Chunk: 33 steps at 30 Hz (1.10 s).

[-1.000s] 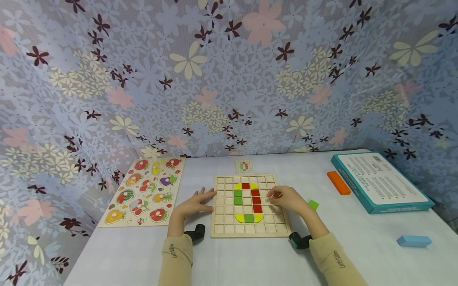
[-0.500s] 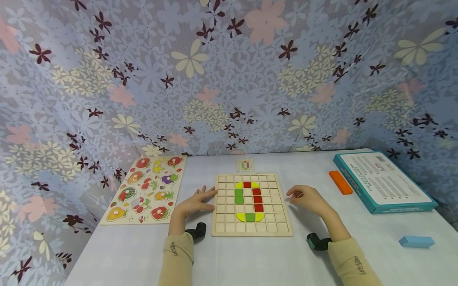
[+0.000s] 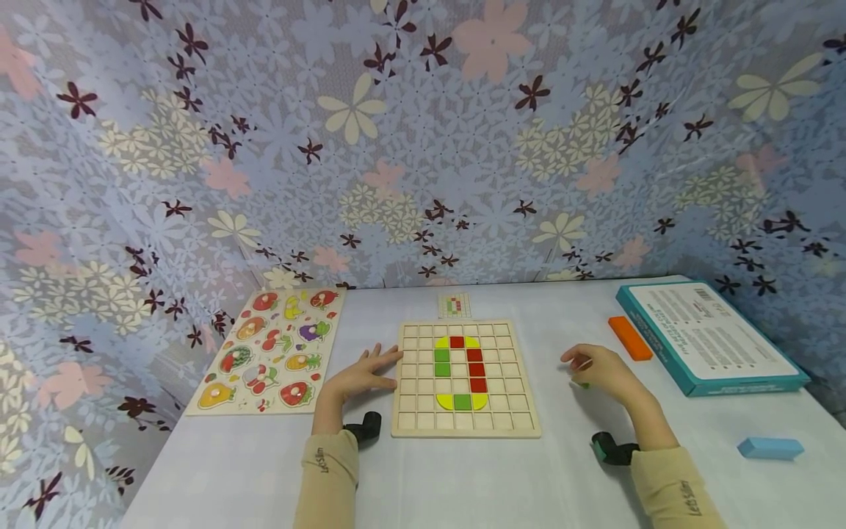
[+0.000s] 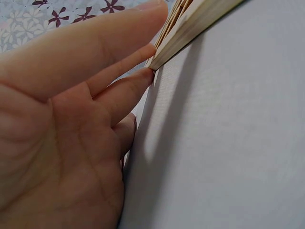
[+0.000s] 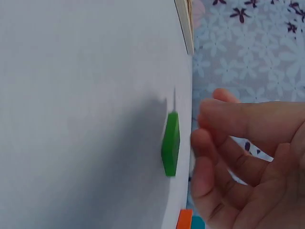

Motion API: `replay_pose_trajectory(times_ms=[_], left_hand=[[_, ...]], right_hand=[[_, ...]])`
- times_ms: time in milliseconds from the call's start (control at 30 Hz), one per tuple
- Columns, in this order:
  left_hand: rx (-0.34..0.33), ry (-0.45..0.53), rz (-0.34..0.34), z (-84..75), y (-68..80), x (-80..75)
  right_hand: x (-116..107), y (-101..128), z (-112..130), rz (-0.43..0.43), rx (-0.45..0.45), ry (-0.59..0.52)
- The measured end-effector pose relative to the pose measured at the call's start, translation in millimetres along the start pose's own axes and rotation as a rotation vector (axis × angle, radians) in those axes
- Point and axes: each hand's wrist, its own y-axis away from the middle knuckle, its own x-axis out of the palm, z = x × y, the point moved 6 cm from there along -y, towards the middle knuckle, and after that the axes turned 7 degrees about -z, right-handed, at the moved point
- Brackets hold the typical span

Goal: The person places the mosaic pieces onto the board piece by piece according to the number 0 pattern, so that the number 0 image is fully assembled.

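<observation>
Two hands work apart: the right hand [image 3: 598,371] has left the grid board [image 3: 463,426] and hovers, fingers curled and empty, over the green tile [image 5: 170,143] on the counter [image 3: 463,477]; the left hand [image 3: 360,376], fingers spread, steadies the board's edge.

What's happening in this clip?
A person sits at a white table with a wooden grid board partly filled with red, green and yellow tiles. The left hand rests flat, fingertips against the board's left edge. The right hand is out to the right of the board, fingers curled just above a loose green tile, not gripping it. A fruit puzzle, orange block, blue block and teal box lie around.
</observation>
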Motion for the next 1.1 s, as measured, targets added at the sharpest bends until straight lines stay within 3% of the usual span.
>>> replay_pose_trajectory(times_ms=[767, 1100], left_hand=[[-0.017, 0.029, -0.016, 1.7, 0.6, -0.2], [0.014, 0.025, -0.009, -1.1, 1.7, 0.6]], right_hand=[[-4, 0, -19, 0.041, 0.087, 0.094], [-5, 0, -16, 0.016, 0.051, 0.102]])
